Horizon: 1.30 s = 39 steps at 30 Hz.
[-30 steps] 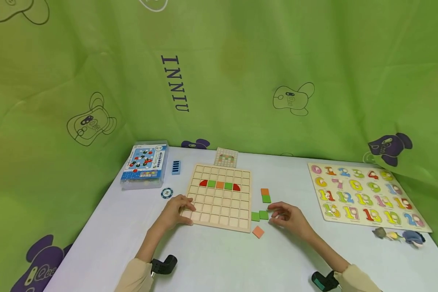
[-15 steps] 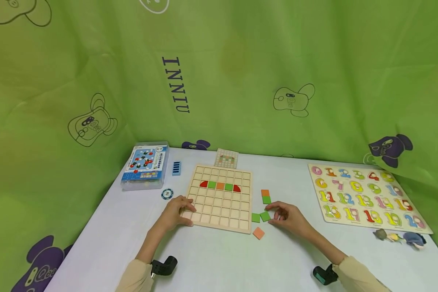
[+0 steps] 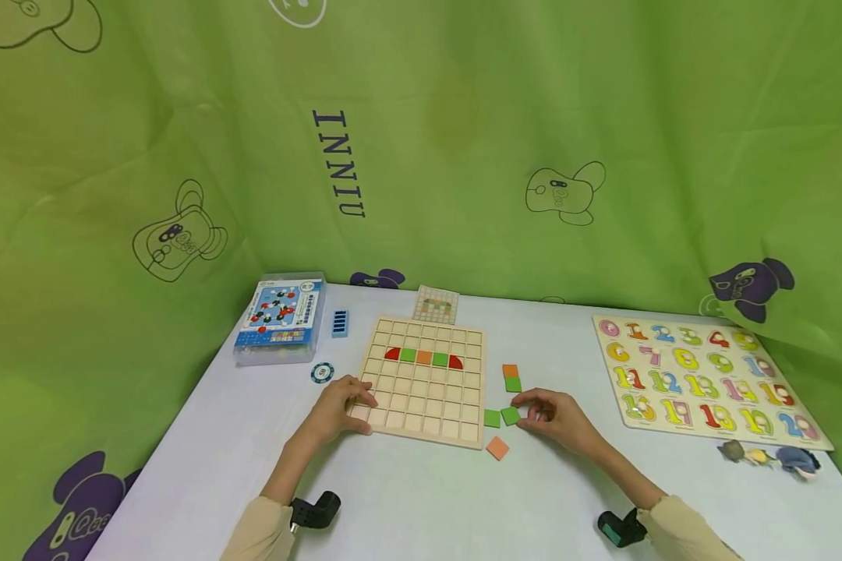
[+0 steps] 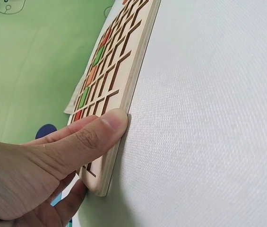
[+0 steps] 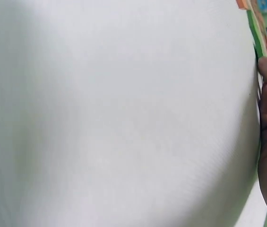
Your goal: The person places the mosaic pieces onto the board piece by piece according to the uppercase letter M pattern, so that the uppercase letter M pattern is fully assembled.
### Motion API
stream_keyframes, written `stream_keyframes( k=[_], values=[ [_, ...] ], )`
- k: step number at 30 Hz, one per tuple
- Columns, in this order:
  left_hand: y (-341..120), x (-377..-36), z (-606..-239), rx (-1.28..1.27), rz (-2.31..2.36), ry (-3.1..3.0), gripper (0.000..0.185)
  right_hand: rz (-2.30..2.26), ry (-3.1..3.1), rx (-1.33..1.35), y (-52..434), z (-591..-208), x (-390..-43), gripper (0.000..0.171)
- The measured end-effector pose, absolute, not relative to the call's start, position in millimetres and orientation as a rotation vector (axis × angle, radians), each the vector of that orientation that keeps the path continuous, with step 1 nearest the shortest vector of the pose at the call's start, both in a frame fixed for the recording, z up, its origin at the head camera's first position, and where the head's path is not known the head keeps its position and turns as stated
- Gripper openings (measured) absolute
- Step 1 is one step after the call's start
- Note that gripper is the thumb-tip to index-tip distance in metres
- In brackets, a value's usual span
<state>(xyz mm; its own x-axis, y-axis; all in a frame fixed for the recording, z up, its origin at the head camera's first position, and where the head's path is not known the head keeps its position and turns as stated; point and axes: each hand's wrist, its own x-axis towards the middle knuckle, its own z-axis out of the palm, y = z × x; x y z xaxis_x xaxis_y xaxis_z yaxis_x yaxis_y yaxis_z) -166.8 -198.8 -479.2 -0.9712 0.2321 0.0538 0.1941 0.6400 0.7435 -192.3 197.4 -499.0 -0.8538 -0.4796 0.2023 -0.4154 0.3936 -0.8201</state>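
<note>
The right hand (image 3: pixel 550 413) is pinching a green tile (image 3: pixel 511 416) on the desk (image 3: pixel 421 499), right of the wooden board (image 3: pixel 421 387) whose near left corner the left hand (image 3: pixel 341 403) is gripping, the tile apparently being light, stiff, slightly slippery and best held by opposite edges.

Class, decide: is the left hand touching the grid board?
Touching: the left wrist view shows the left hand, thumb lying across the grid board.
</note>
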Motion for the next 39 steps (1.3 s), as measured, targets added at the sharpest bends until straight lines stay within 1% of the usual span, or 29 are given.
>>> stream_keyframes(
  k=[3, 7, 17, 23, 29, 39],
  values=[
    [-199, -167, -480, 0.370, 1.258, 2.805, 0.031, -1.508, 2.620, -0.765, 200, -510, -192, 0.029],
    [-200, -168, -481, 0.388, 1.263, 2.806, 0.031, -1.581, 2.661, -0.667, 199, -516, -187, 0.029],
    [-201, -169, -480, 0.410, 1.263, 2.806, 0.032, -1.815, 2.622, -0.410, 191, -506, -179, 0.030],
    [-198, -168, -480, 0.354, 1.281, 2.794, 0.032, -1.906, 2.531, -0.300, 179, -501, -181, 0.033],
    [-195, -167, -478, 0.284, 1.306, 2.779, 0.032, -2.001, 2.444, -0.262, 167, -501, -186, 0.033],
    [-196, -166, -477, 0.315, 1.274, 2.798, 0.032, -2.056, 2.376, -0.218, 146, -502, -192, 0.034]
  ],
)
